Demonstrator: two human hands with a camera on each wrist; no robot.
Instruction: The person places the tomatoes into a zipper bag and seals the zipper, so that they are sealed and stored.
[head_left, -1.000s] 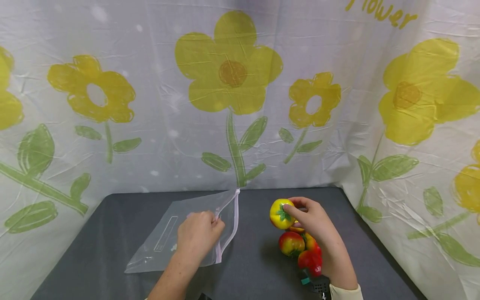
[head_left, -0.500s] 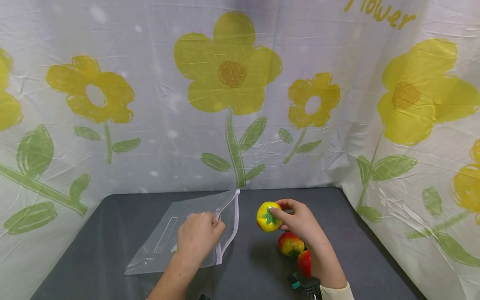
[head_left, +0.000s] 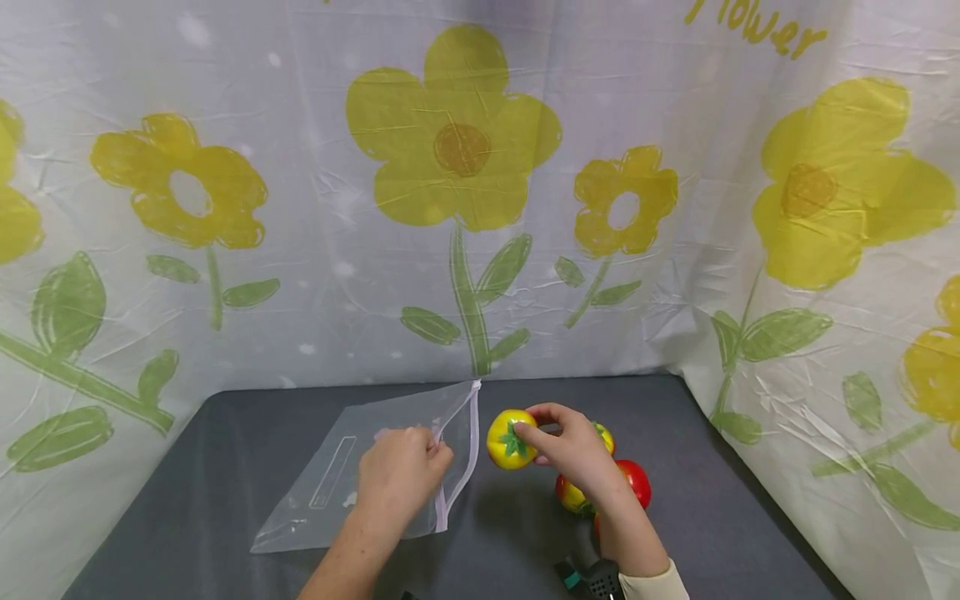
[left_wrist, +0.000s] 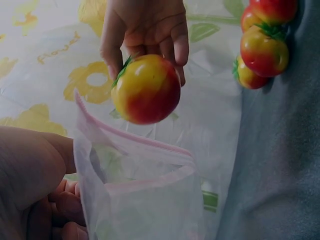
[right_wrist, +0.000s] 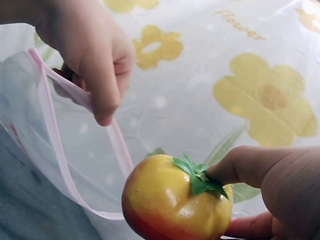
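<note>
My left hand pinches one side of the mouth of a clear zip bag, which has a pale pink rim. The bag's mouth gapes to the right. My right hand holds a shiny yellow-and-red toy tomato with a green leafy top, thumb pressed by the leaves. This tomato hangs just right of the bag's rim in the head view. In the left wrist view the held tomato shows beyond the bag's open mouth.
Several more red-and-yellow toy tomatoes are grouped on the dark grey table, partly hidden behind my right forearm. A white curtain printed with yellow flowers stands around the table's back and sides.
My right hand has carried the toy tomato leftward, from above the other tomatoes to close beside the bag's mouth. My left hand and the bag stay almost in place.
</note>
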